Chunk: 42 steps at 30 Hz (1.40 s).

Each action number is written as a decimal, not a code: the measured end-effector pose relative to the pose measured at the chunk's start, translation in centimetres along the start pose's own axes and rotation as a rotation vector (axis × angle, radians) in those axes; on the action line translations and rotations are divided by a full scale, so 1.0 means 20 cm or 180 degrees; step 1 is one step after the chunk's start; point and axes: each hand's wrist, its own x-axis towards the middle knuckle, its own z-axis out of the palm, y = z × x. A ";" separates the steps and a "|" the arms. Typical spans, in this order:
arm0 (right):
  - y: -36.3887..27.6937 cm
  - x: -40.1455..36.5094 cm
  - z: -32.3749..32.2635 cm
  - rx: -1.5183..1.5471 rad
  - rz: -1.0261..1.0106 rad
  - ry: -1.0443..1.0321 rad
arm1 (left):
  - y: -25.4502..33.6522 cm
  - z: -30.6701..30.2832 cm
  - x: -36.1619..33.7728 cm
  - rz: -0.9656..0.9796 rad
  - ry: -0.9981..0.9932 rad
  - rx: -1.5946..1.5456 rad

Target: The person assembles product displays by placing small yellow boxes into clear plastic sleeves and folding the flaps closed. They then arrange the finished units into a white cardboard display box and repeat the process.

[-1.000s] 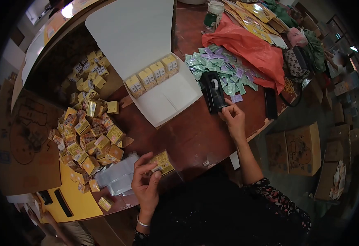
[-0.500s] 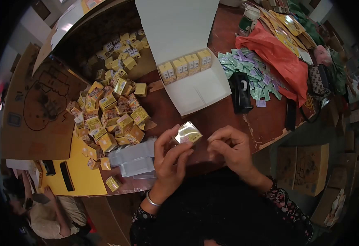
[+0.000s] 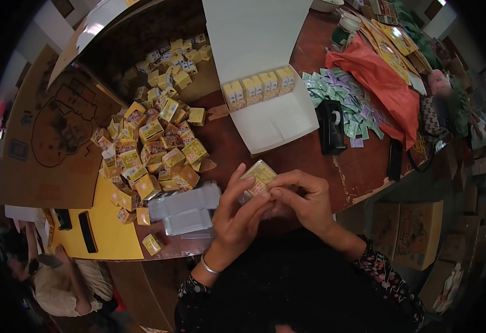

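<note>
A small yellow box (image 3: 260, 173) with a shiny face is gripped by the fingers of my left hand (image 3: 236, 213), over the table's front edge. My right hand (image 3: 308, 198) has its thumb and forefinger pinched together at the box's right side, touching it; whether something thin is in that pinch cannot be made out. To the left lie clear plastic sleeves (image 3: 184, 208) in a stack. Beyond them is a heap of similar yellow boxes (image 3: 151, 147). Straight ahead stands an open white carton (image 3: 276, 125) with a row of yellow boxes along its back wall.
Right of the carton are a black tape dispenser (image 3: 331, 127), many green and purple sachets (image 3: 351, 105) and a red plastic bag (image 3: 382, 83). A large cardboard box (image 3: 115, 61) lies open at the back left. Another person (image 3: 68, 283) sits at the lower left.
My right hand has moved left onto the small box, from a short distance away. The box has been turned, so its printed yellow face now shows.
</note>
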 end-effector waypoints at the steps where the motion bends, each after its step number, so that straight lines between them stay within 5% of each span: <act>1: 0.01 0.00 0.00 -0.0012 -0.0029 0.0012 | 0.01 0.00 0.00 -0.0036 -0.0020 -0.0011; 5: 0.02 0.05 -0.02 -0.0615 -0.0259 0.0384 | 0.01 0.00 0.01 -0.0238 0.0021 -0.0259; 7: 0.10 0.07 -0.04 -0.1384 -0.1199 0.0694 | 0.02 0.00 0.01 -0.0614 -0.0015 -0.0592; 10: 0.09 0.13 -0.08 -0.2295 -0.2732 0.0210 | 0.03 0.01 0.00 -0.1069 -0.0018 -0.0957; 19: -0.09 0.24 -0.18 -0.3285 -0.1852 -0.1285 | 0.04 -0.02 0.03 -0.0667 -0.0010 -0.0352; 22: -0.12 0.26 -0.16 -0.2771 -0.1088 -0.1142 | 0.04 -0.04 0.03 -0.0411 -0.0080 -0.0373; 26: -0.07 0.24 -0.20 -0.1155 0.0447 -0.1607 | 0.03 -0.07 0.03 -0.1143 0.0559 -0.1698; 32: -0.16 0.38 -0.21 -0.1847 -0.0333 -0.1953 | 0.03 -0.20 0.01 -0.1983 0.0113 -0.1411; 33: -0.19 0.43 -0.21 -0.1904 -0.0455 -0.2129 | -0.01 -0.24 -0.01 -0.1657 -0.0480 -0.0580; 36: -0.32 0.60 -0.07 -0.1758 -0.0068 -0.2753 | 0.02 -0.30 0.00 -0.1806 -0.1202 -0.0463; 38: -0.30 0.81 0.05 -0.1410 -0.0069 -0.2419 | -0.05 -0.31 -0.11 -0.2181 -0.1094 -0.0910; 42: 0.04 1.41 0.37 -0.3750 -0.1125 -0.1261 | -0.06 -0.33 -0.16 -0.2703 -0.0469 -0.2004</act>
